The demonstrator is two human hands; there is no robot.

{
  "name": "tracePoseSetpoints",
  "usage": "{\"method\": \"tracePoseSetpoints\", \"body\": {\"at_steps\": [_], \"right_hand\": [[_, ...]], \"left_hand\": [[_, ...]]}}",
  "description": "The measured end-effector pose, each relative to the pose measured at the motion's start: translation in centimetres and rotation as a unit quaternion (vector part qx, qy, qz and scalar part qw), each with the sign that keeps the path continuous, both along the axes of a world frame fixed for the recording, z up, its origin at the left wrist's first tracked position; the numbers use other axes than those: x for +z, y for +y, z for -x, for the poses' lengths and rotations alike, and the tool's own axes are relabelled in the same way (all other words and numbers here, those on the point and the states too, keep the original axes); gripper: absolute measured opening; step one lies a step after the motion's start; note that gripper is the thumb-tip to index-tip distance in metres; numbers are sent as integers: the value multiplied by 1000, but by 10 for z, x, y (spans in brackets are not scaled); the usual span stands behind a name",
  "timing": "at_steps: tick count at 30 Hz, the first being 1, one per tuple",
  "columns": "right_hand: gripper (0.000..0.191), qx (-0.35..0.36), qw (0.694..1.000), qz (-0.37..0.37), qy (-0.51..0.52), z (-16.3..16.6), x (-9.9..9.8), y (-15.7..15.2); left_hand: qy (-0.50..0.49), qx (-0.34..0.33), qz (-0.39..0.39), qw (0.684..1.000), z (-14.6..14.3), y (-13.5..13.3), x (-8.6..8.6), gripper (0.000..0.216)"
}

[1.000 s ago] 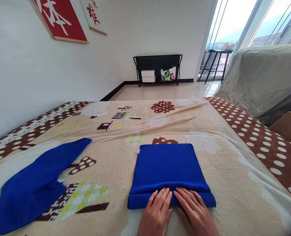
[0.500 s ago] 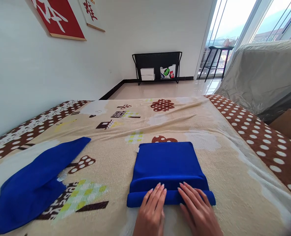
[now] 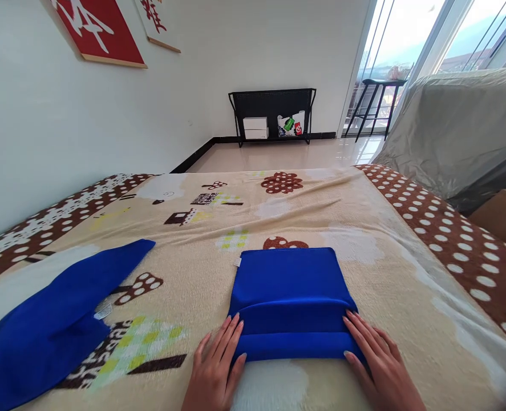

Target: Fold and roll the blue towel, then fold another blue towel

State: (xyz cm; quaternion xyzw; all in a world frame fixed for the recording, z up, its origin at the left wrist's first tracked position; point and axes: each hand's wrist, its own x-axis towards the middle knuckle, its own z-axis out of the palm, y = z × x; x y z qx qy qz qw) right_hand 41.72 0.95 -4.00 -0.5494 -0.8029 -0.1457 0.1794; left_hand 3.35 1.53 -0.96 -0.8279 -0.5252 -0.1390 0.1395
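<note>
A blue cloth (image 3: 291, 279) lies flat in front of me, its near edge rolled or folded over into a band and a small white tag at its far left corner. My left hand (image 3: 216, 359) rests at the left end of the band, fingers stretched out on the cloth's edge. At the right end lies my right hand (image 3: 376, 359), its fingers also extended and touching the edge. Neither hand grips the cloth. Off to the left, a second blue cloth (image 3: 60, 319) with a white label lies loosely crumpled, apart from both hands.
Under the cloths spreads a beige patterned blanket (image 3: 184, 274) with brown polka-dot borders. Beyond it stand a black metal rack (image 3: 272, 103) with a white box and a printed bag, and a black stool (image 3: 376, 103). Plastic-covered furniture (image 3: 466, 125) and a cardboard box (image 3: 503, 217) are at right.
My hands have moved apart, from the middle of the rolled band out to its left and right ends. The band now looks flatter. The second blue cloth lies as before.
</note>
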Motion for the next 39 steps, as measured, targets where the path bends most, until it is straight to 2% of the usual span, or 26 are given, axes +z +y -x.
{"method": "tracePoseSetpoints", "body": {"at_steps": [23,39], "right_hand": [[65,-6,1000,3,10,4,-2,0],[66,-6,1000,7,19,5,-2,-1]], "left_hand": [[6,-2,-21,1000,-3,1,-2,59],[-11,2,-7,1000,-3,0,0,60]]}}
